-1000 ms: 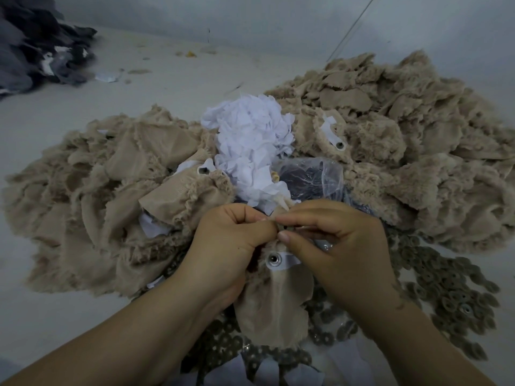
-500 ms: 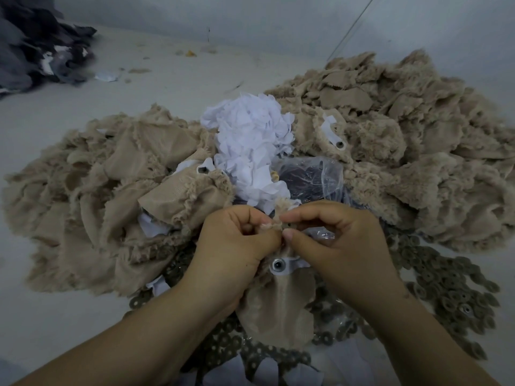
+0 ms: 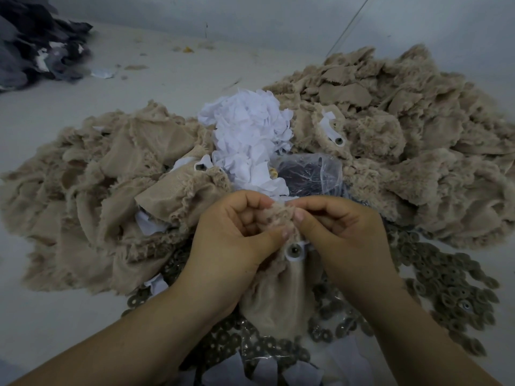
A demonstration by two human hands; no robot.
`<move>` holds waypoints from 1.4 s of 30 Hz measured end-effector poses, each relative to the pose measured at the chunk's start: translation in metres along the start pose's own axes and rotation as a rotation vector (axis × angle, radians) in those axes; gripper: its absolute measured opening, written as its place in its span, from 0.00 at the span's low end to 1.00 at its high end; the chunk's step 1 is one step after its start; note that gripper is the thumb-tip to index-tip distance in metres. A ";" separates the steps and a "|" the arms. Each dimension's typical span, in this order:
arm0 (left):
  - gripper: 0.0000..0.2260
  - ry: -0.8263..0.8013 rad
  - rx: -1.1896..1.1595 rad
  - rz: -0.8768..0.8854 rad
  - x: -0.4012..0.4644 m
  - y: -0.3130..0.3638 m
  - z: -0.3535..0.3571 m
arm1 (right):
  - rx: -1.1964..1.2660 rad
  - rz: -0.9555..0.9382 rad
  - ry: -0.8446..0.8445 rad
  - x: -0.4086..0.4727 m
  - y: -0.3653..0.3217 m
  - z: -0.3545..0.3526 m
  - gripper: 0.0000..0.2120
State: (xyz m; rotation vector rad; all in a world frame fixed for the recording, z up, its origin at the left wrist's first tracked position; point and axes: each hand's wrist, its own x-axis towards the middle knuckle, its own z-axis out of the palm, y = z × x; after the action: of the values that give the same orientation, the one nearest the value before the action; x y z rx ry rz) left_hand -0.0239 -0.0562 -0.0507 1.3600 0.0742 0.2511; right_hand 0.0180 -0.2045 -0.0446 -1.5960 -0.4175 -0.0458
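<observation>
A tan plush fabric piece (image 3: 274, 296) hangs between my hands at the centre of the view. A round metal stud on a white patch (image 3: 294, 250) shows on its front. My left hand (image 3: 237, 238) grips the piece's fuzzy top edge, fingers curled round it and thumb pressed beside the stud. My right hand (image 3: 342, 232) pinches the same top edge between thumb and forefinger. The two hands nearly touch above the stud.
Heaps of tan plush pieces lie to the left (image 3: 92, 196) and right (image 3: 404, 151). A pile of white patches (image 3: 248, 135) and a clear plastic bag (image 3: 312, 174) sit behind my hands. Several dark washers (image 3: 446, 280) are scattered at right and below. Dark cloth (image 3: 33, 43) lies far left.
The plush piece has slid lower, the stud dropping a little. Both hands bunched the top edge more tightly and shifted slightly downward.
</observation>
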 end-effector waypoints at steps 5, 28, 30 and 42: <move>0.14 -0.068 0.189 0.159 0.001 0.003 -0.003 | -0.017 -0.043 0.044 -0.003 0.001 0.002 0.09; 0.12 -0.195 0.354 0.449 0.020 0.000 -0.024 | 0.141 -0.025 -0.253 0.002 -0.003 -0.010 0.11; 0.10 -0.246 0.405 0.477 0.022 0.003 -0.025 | 0.183 -0.019 -0.283 0.002 -0.003 -0.011 0.11; 0.13 -0.225 0.429 0.571 0.019 0.013 -0.013 | 0.190 -0.141 -0.177 -0.002 0.009 -0.001 0.07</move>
State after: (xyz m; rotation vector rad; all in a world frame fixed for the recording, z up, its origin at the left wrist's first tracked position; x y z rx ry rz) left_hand -0.0098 -0.0367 -0.0394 1.8106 -0.4802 0.5809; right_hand 0.0194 -0.2056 -0.0538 -1.3862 -0.6535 0.0276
